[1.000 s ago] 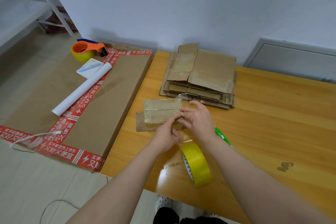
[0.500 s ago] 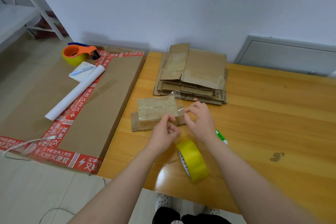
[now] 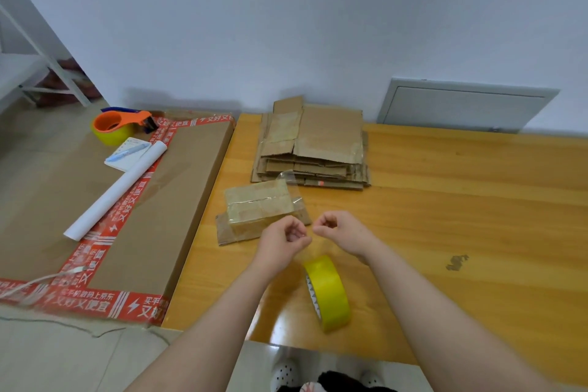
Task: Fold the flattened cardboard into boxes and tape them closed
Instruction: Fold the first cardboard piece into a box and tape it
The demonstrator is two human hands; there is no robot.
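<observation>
- The wooden table [image 3: 445, 200] fills the centre and right.
- The stack of flattened cardboard [image 3: 327, 137] lies at 12 o'clock from the hands, against the wall.
- The small taped box [image 3: 257, 204] sits at 10 o'clock, just beside the left hand [image 3: 281, 240].
- The yellow tape roll [image 3: 331, 289] stands on edge at 6 o'clock.
- The left hand and right hand [image 3: 342, 231], fingers curled tight and almost touching each other, pinch a faint clear tape strip [image 3: 304, 253].

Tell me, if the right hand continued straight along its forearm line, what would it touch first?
Probably the right end of the small taped box, just beyond the right hand; depth is unclear.
</observation>
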